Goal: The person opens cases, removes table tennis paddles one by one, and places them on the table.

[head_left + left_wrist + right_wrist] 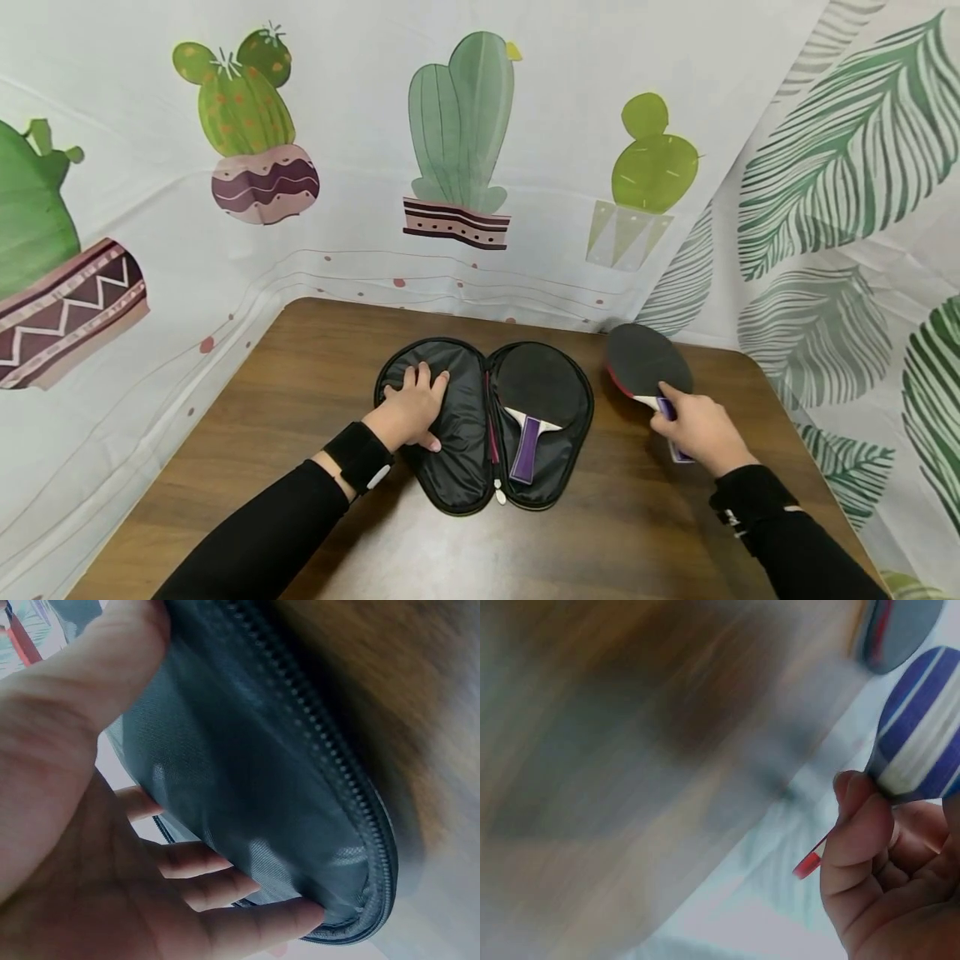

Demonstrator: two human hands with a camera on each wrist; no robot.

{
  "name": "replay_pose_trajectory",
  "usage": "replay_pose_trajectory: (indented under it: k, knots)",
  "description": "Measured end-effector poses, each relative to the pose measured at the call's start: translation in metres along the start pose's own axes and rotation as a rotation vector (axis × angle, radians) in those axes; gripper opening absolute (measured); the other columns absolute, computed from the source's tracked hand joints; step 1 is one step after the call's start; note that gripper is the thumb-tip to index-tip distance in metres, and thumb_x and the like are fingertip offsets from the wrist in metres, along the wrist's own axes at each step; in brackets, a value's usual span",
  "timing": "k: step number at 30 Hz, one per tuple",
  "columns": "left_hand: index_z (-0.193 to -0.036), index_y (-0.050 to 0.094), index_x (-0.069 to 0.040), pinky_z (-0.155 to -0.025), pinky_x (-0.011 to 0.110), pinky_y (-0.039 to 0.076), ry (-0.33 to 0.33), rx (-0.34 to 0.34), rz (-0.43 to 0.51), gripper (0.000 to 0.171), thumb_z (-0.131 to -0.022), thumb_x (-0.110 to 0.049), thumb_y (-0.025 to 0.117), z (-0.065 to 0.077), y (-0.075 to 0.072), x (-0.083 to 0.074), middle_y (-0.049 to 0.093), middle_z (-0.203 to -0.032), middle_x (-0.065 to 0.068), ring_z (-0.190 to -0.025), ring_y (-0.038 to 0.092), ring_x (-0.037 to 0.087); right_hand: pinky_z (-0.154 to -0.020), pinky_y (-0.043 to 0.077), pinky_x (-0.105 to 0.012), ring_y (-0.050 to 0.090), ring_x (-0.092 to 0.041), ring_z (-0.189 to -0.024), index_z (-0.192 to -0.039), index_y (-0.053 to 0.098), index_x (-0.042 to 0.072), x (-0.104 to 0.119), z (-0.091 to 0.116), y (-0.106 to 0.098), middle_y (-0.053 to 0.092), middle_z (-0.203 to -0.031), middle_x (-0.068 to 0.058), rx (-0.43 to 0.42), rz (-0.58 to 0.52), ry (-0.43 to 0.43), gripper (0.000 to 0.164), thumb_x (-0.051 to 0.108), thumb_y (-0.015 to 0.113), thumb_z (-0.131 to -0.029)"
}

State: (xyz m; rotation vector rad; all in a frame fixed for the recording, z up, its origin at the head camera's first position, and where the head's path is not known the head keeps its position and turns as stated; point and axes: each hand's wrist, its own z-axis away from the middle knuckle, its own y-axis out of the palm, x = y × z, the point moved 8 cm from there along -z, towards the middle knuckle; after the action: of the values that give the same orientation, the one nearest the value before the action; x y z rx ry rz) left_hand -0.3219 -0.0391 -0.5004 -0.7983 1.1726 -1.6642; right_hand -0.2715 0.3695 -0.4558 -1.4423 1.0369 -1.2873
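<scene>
A black zip-up paddle case (457, 479) lies unfolded on the wooden table. My left hand (412, 408) rests on its left half, fingers spread over the shiny fabric; the left wrist view shows those fingertips against the case (225, 750), near its zippered edge. In the right half lies a table tennis paddle (540, 383), black side up, its purple and white handle toward me. To the right, my right hand (705, 429) grips a second paddle (648, 358) by the handle, index finger stretched toward the black blade. The striped handle end (922, 735) faces the right wrist camera.
A zipper pull (500, 493) hangs at the near end of the case's fold. Brown tabletop (300, 358) surrounds the case. Behind the table hangs a white cloth (360, 167) printed with cacti and leaves, which meets its back edge.
</scene>
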Motion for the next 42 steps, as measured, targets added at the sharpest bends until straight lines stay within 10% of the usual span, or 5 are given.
replay_pose_trajectory:
  k: [10, 17, 32, 36, 42]
  knots:
    - [-0.161, 0.014, -0.011, -0.103, 0.072, 0.035, 0.034, -0.019, -0.010, 0.119, -0.074, -0.055, 0.081, 0.000, -0.007, 0.000, 0.007, -0.162, 0.031, -0.148, 0.014, 0.050, -0.050, 0.030, -0.031, 0.040, -0.015, -0.051, -0.148, 0.037, -0.011, -0.104, 0.032, -0.005, 0.049, -0.060, -0.003, 0.056, -0.041, 0.112, 0.066, 0.029, 0.052, -0.098]
    - [-0.161, 0.015, -0.009, -0.100, 0.073, 0.037, 0.023, -0.027, -0.042, 0.120, -0.072, -0.055, 0.082, 0.005, -0.011, 0.010, 0.009, -0.160, 0.034, -0.146, 0.016, 0.053, -0.049, 0.024, -0.031, 0.029, -0.013, -0.048, -0.147, 0.037, -0.013, -0.138, 0.045, 0.007, 0.030, -0.055, 0.004, 0.046, -0.043, 0.138, 0.065, 0.029, 0.051, -0.099]
    - [-0.160, 0.017, -0.008, -0.099, 0.073, 0.039, 0.037, -0.052, -0.053, 0.118, -0.073, -0.056, 0.081, 0.004, -0.025, 0.003, 0.012, -0.160, 0.034, -0.146, 0.018, 0.053, -0.054, 0.025, -0.033, 0.029, -0.015, -0.052, -0.140, 0.044, -0.017, -0.129, 0.039, -0.005, 0.036, -0.056, -0.001, 0.121, 0.099, 0.079, 0.059, 0.019, 0.052, -0.095]
    - [-0.160, 0.017, -0.009, -0.100, 0.073, 0.038, 0.021, -0.005, -0.041, 0.118, -0.073, -0.054, 0.082, 0.005, -0.015, 0.001, 0.011, -0.160, 0.033, -0.146, 0.017, 0.053, -0.065, 0.047, -0.048, 0.056, -0.040, -0.072, -0.132, 0.050, -0.019, -0.122, 0.036, -0.002, 0.060, -0.084, -0.027, 0.174, 0.186, 0.085, 0.057, 0.027, 0.054, -0.098]
    - [-0.159, 0.020, -0.007, -0.098, 0.073, 0.039, 0.028, -0.008, -0.029, 0.117, -0.072, -0.053, 0.083, 0.007, -0.007, -0.003, 0.014, -0.159, 0.034, -0.145, 0.019, 0.053, -0.090, 0.044, -0.065, 0.053, -0.060, -0.109, -0.129, 0.051, -0.019, -0.074, 0.019, 0.003, 0.051, -0.122, -0.044, 0.021, 0.190, 0.065, 0.067, 0.043, 0.048, -0.104]
